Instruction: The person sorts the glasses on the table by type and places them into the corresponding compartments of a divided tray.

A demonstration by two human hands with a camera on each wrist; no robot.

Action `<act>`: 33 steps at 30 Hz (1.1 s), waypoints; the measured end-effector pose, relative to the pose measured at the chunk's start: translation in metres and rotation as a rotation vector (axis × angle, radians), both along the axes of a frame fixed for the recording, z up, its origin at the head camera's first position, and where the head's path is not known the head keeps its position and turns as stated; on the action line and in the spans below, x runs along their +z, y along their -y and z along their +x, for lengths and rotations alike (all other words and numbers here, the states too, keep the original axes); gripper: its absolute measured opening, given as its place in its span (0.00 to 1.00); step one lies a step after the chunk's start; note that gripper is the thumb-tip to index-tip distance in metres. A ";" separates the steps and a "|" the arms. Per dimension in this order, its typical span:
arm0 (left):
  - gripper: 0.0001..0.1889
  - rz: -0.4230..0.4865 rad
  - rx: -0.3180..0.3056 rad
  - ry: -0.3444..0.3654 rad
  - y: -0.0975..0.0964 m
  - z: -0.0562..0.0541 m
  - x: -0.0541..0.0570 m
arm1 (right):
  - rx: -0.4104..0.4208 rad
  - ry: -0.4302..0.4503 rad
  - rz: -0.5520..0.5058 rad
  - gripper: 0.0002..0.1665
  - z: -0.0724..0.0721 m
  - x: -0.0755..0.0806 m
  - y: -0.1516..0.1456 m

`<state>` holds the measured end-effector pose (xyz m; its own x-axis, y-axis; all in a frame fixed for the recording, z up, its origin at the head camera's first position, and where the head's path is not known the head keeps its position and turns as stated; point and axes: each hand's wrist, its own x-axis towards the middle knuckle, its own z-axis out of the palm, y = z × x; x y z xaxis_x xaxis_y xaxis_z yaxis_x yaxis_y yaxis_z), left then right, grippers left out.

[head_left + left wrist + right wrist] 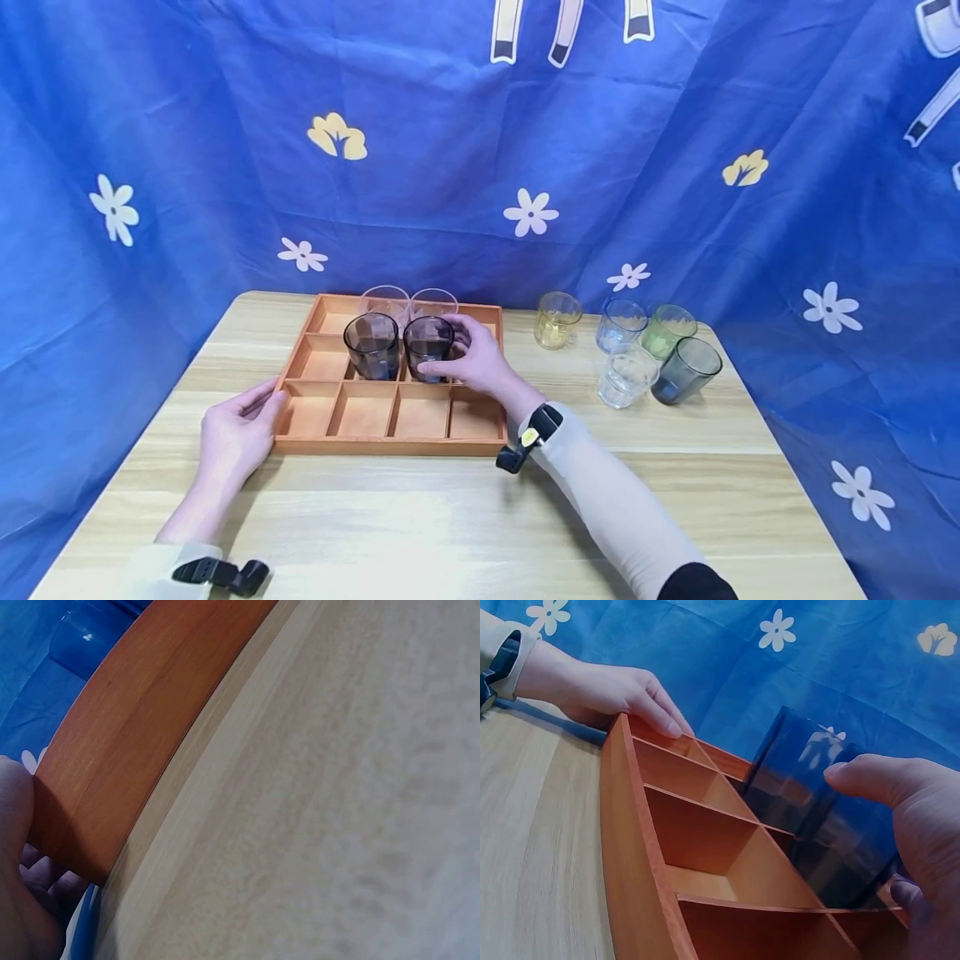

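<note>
A wooden divided tray (390,447) lies on the table. My left hand (238,433) holds its left side wall near the front corner, with the thumb at the rim and fingers outside, as the left wrist view partly shows. My right hand (480,357) grips a dark grey glass (428,346) between thumb and fingers, in the tray's middle row. Just left of it stands another dark grey glass (372,346). Behind them, two clear glasses (386,300) are in the back row. Whether the gripped glass touches the tray floor, I cannot tell.
To the tray's right stand a yellow glass (557,321), a blue glass (621,325), a green glass (667,331), a clear glass (627,377) and a tilted-looking dark grey glass (686,371). A blue patterned curtain (435,167) hangs behind the table (360,533).
</note>
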<state>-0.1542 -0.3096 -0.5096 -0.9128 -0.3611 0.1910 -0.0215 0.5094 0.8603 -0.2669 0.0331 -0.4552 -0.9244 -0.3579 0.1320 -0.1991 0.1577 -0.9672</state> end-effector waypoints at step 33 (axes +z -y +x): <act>0.22 -0.010 0.010 0.032 0.003 -0.003 -0.005 | -0.121 -0.147 -0.158 0.50 0.025 0.043 -0.121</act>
